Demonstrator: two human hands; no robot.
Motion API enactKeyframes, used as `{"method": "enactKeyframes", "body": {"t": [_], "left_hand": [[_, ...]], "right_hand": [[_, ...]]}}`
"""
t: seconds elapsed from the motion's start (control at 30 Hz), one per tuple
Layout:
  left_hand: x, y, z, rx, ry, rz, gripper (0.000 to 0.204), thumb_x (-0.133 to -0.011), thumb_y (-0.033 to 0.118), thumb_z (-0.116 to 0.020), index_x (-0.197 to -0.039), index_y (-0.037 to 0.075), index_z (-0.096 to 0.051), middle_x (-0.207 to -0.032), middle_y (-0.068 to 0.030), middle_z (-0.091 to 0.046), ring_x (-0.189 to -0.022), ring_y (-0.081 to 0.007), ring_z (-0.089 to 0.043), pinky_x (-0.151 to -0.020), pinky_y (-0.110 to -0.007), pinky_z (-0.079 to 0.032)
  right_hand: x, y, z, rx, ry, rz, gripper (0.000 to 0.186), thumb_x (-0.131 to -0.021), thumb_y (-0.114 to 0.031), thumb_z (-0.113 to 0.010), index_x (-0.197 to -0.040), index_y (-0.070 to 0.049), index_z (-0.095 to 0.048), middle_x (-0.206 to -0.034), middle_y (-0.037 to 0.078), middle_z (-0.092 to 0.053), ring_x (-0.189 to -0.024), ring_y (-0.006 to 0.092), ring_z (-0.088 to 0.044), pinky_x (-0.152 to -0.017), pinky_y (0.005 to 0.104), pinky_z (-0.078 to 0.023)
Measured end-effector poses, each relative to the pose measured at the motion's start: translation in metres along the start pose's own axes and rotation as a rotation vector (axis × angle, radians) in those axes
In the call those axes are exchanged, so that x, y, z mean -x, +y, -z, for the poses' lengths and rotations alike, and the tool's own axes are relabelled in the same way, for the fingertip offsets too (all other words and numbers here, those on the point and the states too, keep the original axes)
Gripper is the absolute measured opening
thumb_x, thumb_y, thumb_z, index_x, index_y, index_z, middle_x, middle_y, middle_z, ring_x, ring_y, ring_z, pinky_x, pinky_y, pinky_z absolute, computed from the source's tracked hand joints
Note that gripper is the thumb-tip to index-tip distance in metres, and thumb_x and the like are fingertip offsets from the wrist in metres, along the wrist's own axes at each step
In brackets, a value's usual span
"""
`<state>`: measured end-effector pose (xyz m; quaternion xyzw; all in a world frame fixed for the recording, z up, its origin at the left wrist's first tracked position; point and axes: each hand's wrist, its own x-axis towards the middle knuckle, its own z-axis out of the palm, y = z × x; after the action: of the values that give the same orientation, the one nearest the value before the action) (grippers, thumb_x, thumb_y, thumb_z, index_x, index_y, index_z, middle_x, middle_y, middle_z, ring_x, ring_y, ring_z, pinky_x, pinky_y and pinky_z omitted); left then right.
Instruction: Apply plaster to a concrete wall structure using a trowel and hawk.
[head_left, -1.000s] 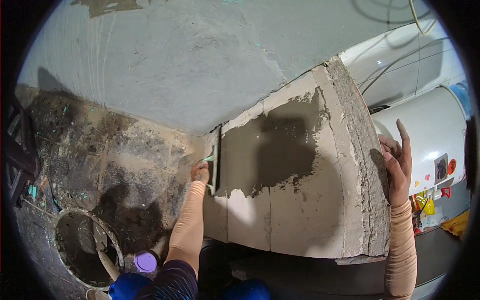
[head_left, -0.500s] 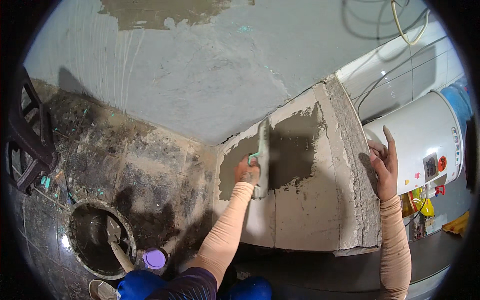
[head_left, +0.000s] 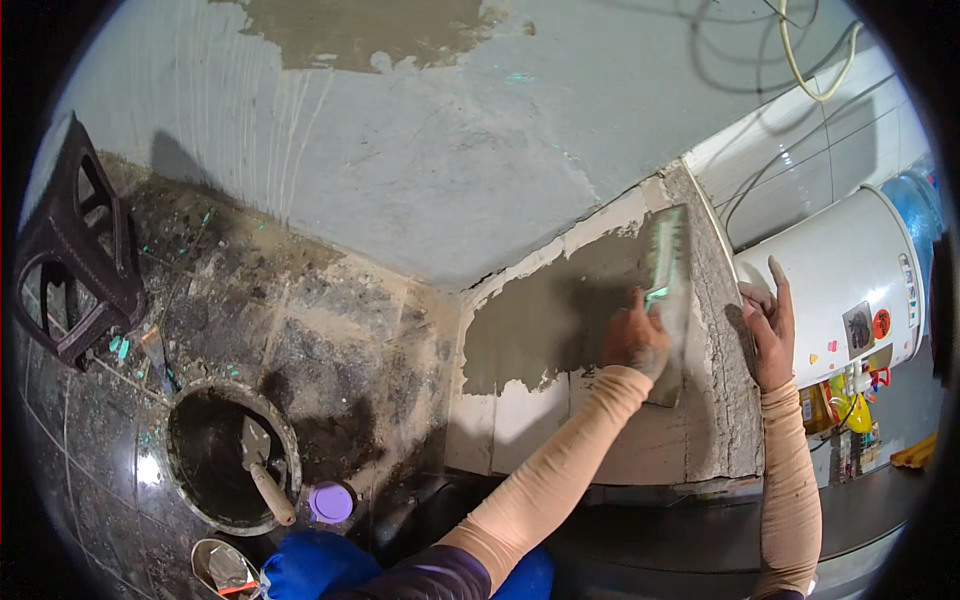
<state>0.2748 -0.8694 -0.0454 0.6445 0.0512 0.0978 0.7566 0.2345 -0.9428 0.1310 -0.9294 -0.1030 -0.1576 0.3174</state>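
My left hand grips the green handle of a long steel float, which lies against the right part of a wet grey mortar patch. The patch covers part of a pale ledge with a rough, cracked right end. My right hand is at that end's far edge, index finger raised and the other fingers bent at the edge, beside a white cylindrical appliance with stickers.
A mortar bucket holds a trowel, near a purple lid and an open tin. A dark plastic stool stands left. A grey wall bears another mortar patch. Cables hang top right.
My left hand has swept the float rightward across the ledge, from the patch's left edge to its right side. The mortar now shows where the float was. The view has shifted slightly.
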Motion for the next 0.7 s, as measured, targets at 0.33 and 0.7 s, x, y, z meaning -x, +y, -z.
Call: {"method": "enactKeyframes", "body": {"t": [0.33,0.7], "left_hand": [[0.004,-0.071,0.057,0.526,0.020,-0.074,0.035,-0.094,0.027,-0.054,-0.120,0.003,-0.056,-0.100,-0.0126,-0.067,-0.094,-0.0247,-0.063,-0.081,-0.034,-0.047],[0.017,-0.417,0.141,0.645,0.172,0.436,0.023,-0.089,0.024,-0.062,-0.108,0.012,-0.064,-0.065,0.0053,-0.052,-0.041,-0.0078,-0.032,-0.038,-0.025,-0.025]], "right_hand": [[0.002,0.002,0.003,-0.042,-0.008,-0.034,0.065,-0.087,-0.014,-0.054,-0.145,-0.007,-0.026,-0.108,0.013,-0.058,-0.095,0.0139,-0.052,-0.090,0.0270,-0.041],[0.001,0.002,0.003,-0.024,-0.024,-0.042,0.065,-0.087,-0.015,-0.053,-0.145,-0.006,-0.025,-0.109,0.014,-0.059,-0.098,0.0147,-0.052,-0.091,0.0251,-0.039]]}}
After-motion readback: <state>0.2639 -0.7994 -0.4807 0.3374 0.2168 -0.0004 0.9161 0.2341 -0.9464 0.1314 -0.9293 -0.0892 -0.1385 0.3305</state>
